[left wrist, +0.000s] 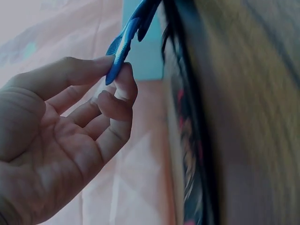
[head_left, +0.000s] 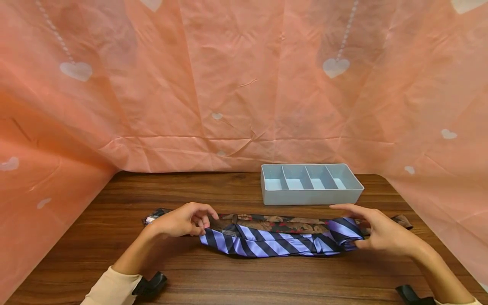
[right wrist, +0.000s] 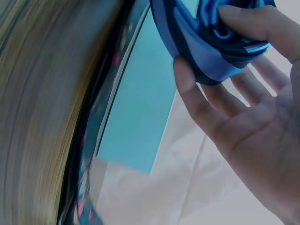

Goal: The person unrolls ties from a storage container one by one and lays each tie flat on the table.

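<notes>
A blue-and-black striped necktie (head_left: 263, 243) stretches between both hands, its right part wound into a roll (head_left: 345, 232). My left hand (head_left: 187, 220) pinches the tie's left end between thumb and fingers, seen closely in the left wrist view at the tie's tip (left wrist: 118, 58). The right hand (head_left: 386, 233) holds the roll, thumb on its near side and fingers around the outside; the roll's spiral (right wrist: 225, 28) shows in the right wrist view. Behind the striped tie lies a dark floral necktie (head_left: 301, 224) in brown and red, stretched across the table and partly hidden by the hands.
A pale blue box (head_left: 312, 197) with several compartments stands at the back, right of centre. The brown wooden table (head_left: 213, 279) ends against a pink cloth backdrop (head_left: 236, 84) printed with hearts. Cloth walls also rise at both sides.
</notes>
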Tool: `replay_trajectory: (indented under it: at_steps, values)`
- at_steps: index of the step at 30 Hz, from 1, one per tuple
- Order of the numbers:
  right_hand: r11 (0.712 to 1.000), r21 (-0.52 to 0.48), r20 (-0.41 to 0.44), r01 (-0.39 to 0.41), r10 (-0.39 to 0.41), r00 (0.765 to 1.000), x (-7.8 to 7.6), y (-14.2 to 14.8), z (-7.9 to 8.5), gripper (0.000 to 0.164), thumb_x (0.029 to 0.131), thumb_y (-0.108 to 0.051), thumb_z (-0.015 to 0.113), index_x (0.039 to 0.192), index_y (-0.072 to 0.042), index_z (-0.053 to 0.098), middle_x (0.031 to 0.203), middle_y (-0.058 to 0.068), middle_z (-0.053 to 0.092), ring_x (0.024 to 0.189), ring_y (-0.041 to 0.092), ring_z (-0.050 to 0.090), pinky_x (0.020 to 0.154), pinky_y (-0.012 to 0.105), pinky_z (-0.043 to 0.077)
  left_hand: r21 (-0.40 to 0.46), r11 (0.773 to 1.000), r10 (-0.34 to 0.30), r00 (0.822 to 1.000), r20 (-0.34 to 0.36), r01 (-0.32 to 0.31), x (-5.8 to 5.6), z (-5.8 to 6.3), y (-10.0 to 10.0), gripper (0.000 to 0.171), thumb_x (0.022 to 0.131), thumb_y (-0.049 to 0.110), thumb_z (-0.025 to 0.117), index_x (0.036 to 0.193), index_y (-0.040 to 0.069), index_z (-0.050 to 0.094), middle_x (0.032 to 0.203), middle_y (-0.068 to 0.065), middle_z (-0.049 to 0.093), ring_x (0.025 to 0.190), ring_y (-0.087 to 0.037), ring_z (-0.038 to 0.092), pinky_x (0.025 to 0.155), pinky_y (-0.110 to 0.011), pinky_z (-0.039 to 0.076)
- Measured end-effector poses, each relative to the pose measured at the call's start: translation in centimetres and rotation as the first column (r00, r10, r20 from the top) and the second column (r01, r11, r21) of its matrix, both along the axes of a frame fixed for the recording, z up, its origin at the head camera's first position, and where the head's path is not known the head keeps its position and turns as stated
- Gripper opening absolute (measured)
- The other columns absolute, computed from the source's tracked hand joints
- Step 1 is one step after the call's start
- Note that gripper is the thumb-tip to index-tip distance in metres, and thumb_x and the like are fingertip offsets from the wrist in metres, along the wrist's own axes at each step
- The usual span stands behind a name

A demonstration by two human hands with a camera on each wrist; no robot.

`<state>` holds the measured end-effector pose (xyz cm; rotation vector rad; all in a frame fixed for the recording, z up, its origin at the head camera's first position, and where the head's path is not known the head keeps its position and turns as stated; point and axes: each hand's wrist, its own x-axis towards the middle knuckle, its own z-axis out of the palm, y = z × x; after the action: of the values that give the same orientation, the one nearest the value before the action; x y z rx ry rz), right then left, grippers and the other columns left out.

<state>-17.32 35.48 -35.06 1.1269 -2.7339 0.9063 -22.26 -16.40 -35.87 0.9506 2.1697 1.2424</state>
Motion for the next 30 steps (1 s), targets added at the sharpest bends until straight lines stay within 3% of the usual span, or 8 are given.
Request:
replay_trajectory:
  at_steps: [2, 3, 6, 9, 10, 13, 25, 30]
  values:
    - [1.000, -0.020, -0.021, -0.009, 0.009, 1.000, 0.1, -1.1, 0.1, 0.097, 0.063, 0.011, 0.085, 0.151, -0.015, 0.051, 0.139, -0.013, 0.058, 0.118, 0.000, 0.058, 0.077, 0.029, 0.059, 0.003, 1.000, 0.005, 1.000, -0.023, -0.005, 0.1, 0.4, -1.0, 0.044, 0.084, -0.018, 0.057, 0.128, -0.014, 0.057, 0.091, -0.008, 0.060, 0.078, -0.016, 0.061, 0.066, -0.023, 0.051]
    - [0.999, -0.040, -0.017, -0.021, 0.021, 1.000, 0.1, -1.7, 0.2, 0.097, 0.064, 0.013, 0.084, 0.151, -0.015, 0.051, 0.137, -0.011, 0.060, 0.109, 0.000, 0.061, 0.072, 0.027, 0.057, 0.009, 1.000, 0.008, 0.999, -0.033, -0.007, 0.1, 0.5, -1.6, 0.043, 0.085, -0.017, 0.057, 0.128, -0.014, 0.056, 0.091, -0.008, 0.060, 0.078, -0.015, 0.060, 0.066, -0.023, 0.051]
    - [0.996, -0.084, 0.013, -0.041, 0.042, 0.999, 0.1, -3.5, 0.3, 0.097, 0.065, 0.016, 0.080, 0.151, -0.016, 0.050, 0.136, 0.004, 0.062, 0.105, 0.001, 0.061, 0.066, 0.027, 0.056, 0.017, 1.000, 0.012, 0.997, -0.075, -0.011, 0.3, 0.8, -3.1, 0.040, 0.088, -0.013, 0.059, 0.128, -0.012, 0.057, 0.091, -0.010, 0.060, 0.079, -0.013, 0.059, 0.065, -0.023, 0.050]
    - [0.991, -0.121, 0.027, -0.057, 0.061, 0.998, 0.0, -5.1, 0.4, 0.097, 0.065, 0.019, 0.077, 0.152, -0.016, 0.050, 0.137, 0.018, 0.060, 0.106, 0.005, 0.063, 0.070, 0.029, 0.059, 0.053, 0.999, 0.005, 0.996, -0.088, 0.000, 0.4, 0.9, -4.7, 0.040, 0.088, -0.012, 0.060, 0.128, -0.009, 0.058, 0.094, -0.011, 0.060, 0.081, -0.010, 0.058, 0.064, -0.024, 0.050]
    - [0.992, -0.119, 0.020, -0.050, 0.052, 0.998, 0.0, -5.6, 0.5, 0.097, 0.065, 0.018, 0.078, 0.152, -0.016, 0.050, 0.138, 0.018, 0.060, 0.114, 0.007, 0.062, 0.077, 0.031, 0.060, 0.066, 0.998, 0.001, 0.996, -0.089, 0.005, 0.5, 1.0, -5.2, 0.041, 0.088, -0.013, 0.060, 0.128, -0.008, 0.058, 0.095, -0.010, 0.060, 0.082, -0.010, 0.058, 0.064, -0.024, 0.050]
    - [0.991, -0.129, 0.001, -0.041, 0.041, 0.999, -0.1, -7.0, 0.5, 0.094, 0.066, 0.015, 0.081, 0.150, -0.015, 0.052, 0.139, 0.014, 0.062, 0.118, 0.011, 0.063, 0.085, 0.036, 0.060, 0.124, 0.992, -0.008, 0.998, -0.068, 0.017, 0.6, 1.1, -6.9, 0.043, 0.087, -0.015, 0.059, 0.130, -0.007, 0.057, 0.098, -0.007, 0.061, 0.085, -0.008, 0.059, 0.063, -0.023, 0.050]
    - [0.981, -0.183, 0.060, -0.065, 0.077, 0.995, -0.1, -11.7, -0.7, 0.083, 0.073, 0.008, 0.084, 0.148, -0.010, 0.052, 0.138, 0.017, 0.062, 0.119, 0.032, 0.063, 0.080, 0.039, 0.062, 0.250, 0.968, -0.010, 1.000, 0.014, 0.006, 1.3, 0.3, -12.5, 0.052, 0.085, -0.022, 0.052, 0.134, -0.004, 0.056, 0.104, -0.003, 0.064, 0.088, -0.010, 0.062, 0.067, -0.028, 0.056]
    - [0.979, -0.189, 0.040, -0.080, 0.089, 0.995, -0.1, -13.3, -1.1, 0.081, 0.072, 0.008, 0.084, 0.145, -0.007, 0.054, 0.135, 0.016, 0.065, 0.117, 0.030, 0.064, 0.081, 0.038, 0.061, 0.254, 0.966, 0.045, 0.999, -0.012, -0.041, 1.4, 0.0, -13.9, 0.056, 0.084, -0.022, 0.050, 0.135, 0.001, 0.058, 0.103, -0.001, 0.066, 0.090, -0.007, 0.062, 0.067, -0.029, 0.054]
